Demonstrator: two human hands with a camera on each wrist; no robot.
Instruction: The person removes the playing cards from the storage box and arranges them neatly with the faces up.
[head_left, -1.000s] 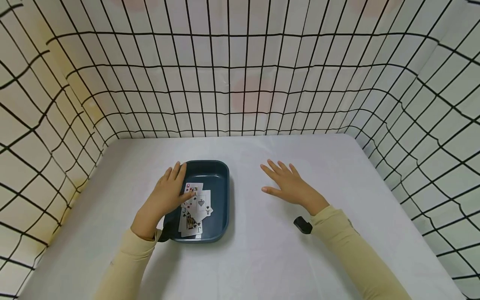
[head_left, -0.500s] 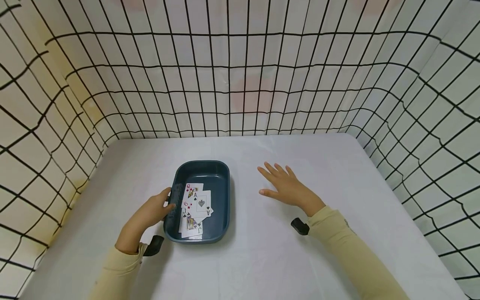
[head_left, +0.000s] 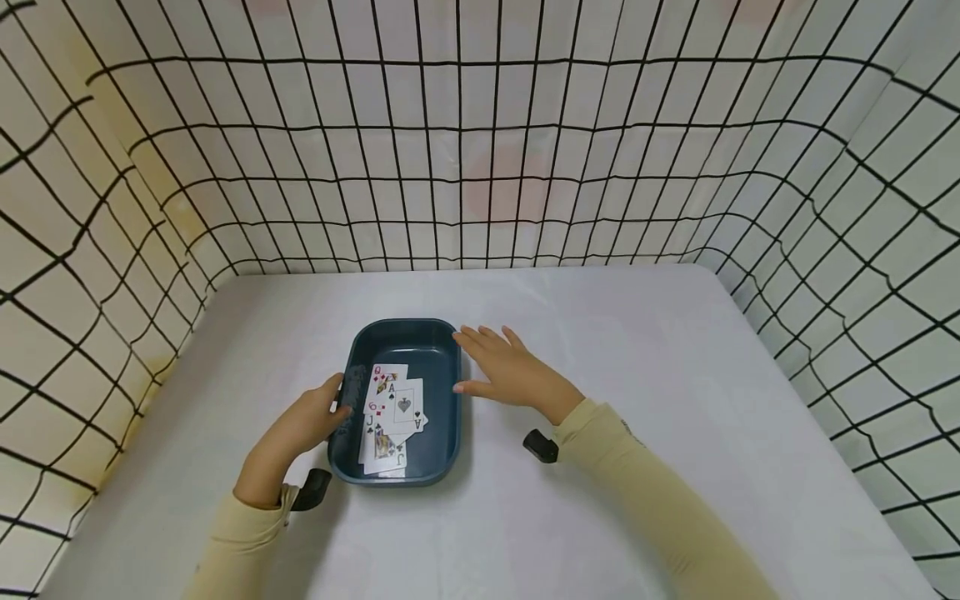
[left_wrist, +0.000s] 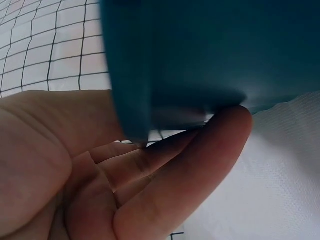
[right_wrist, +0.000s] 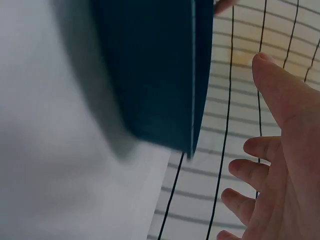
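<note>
A dark blue rectangular tray (head_left: 438,429) rests left of centre in the head view, with several overlapping playing cards (head_left: 393,421) face up inside. An ace of spades (head_left: 406,405) lies on top of the cards; a queen and a jack show beside it. My left hand (head_left: 296,433) grips the tray's left rim, thumb over the edge. In the left wrist view, the fingers (left_wrist: 185,185) curl beneath the tray's underside. My right hand (head_left: 517,371) is beside the tray's upper right edge, fingers spread and straight, holding nothing. The right wrist view shows its thumb (right_wrist: 277,82) apart from the tray wall.
White cloth covers the table (head_left: 570,517). A black wire grid (head_left: 480,179) rises along its back and both sides, with white sheeting behind. Small black cameras sit at the left wrist (head_left: 312,490) and right wrist (head_left: 540,447).
My left hand has drawn back from above the tray's upper left and taken hold of its left rim. My right hand has moved left to the tray's right edge. Tray and cards stay put.
</note>
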